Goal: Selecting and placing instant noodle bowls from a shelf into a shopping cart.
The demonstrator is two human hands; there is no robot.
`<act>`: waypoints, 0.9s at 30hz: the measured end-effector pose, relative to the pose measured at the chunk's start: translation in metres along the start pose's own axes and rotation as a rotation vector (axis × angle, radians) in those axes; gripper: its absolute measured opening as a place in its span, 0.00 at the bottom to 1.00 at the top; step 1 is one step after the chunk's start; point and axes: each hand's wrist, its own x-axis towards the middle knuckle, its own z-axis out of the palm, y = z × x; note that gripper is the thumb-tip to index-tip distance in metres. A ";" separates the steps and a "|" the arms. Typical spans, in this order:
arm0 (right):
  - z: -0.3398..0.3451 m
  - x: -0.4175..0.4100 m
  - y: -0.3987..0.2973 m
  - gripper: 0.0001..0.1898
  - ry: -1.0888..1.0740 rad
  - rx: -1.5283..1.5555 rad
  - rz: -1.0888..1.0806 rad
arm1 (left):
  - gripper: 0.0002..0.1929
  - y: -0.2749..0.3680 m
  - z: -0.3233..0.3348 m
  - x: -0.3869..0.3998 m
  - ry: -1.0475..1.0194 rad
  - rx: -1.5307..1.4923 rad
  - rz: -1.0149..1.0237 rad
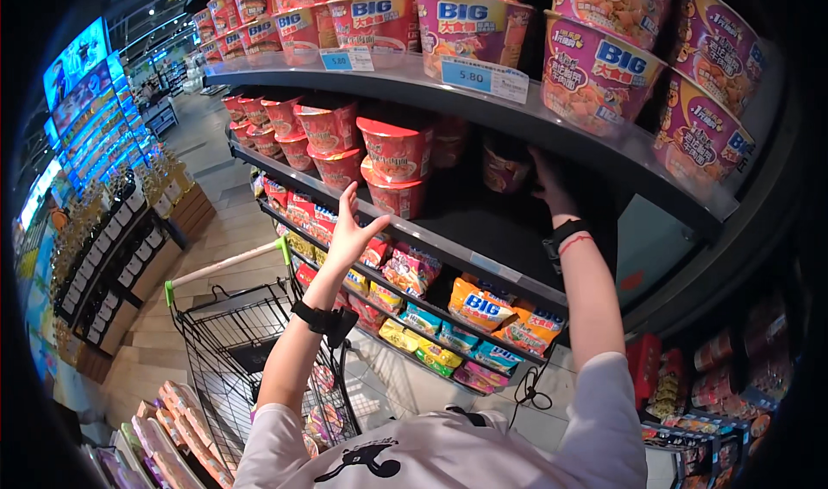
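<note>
My left hand is raised with thumb and fingers apart, holding nothing, in front of the lower shelf's edge. Beyond it are stacked red instant noodle cups, two high. My right hand reaches deep under the upper shelf, partly in shadow. It is at the right side of a dark purple noodle cup; whether the fingers grip the cup is hard to see. Bare black shelf surface shows in front of that cup. Both wrists wear black bands.
The upper shelf edge juts out above my right forearm. Bagged noodles fill racks below. A wire shopping cart with several noodle cups stands at my left. A cable hangs to the floor. Packaged goods lie bottom left.
</note>
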 end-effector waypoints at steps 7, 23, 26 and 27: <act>0.002 0.043 0.040 0.37 -0.193 0.086 -0.032 | 0.41 -0.001 0.009 0.001 0.031 -0.050 0.027; -0.087 -0.040 0.034 0.18 -0.225 0.355 -0.138 | 0.30 0.061 0.012 -0.090 -0.257 -0.053 0.188; -0.084 -0.125 0.000 0.19 -0.326 0.282 -0.156 | 0.33 0.088 0.006 -0.113 -0.389 -0.145 0.182; -0.064 -0.150 -0.015 0.20 -0.418 0.251 -0.199 | 0.35 0.091 0.000 -0.122 -0.406 -0.174 0.164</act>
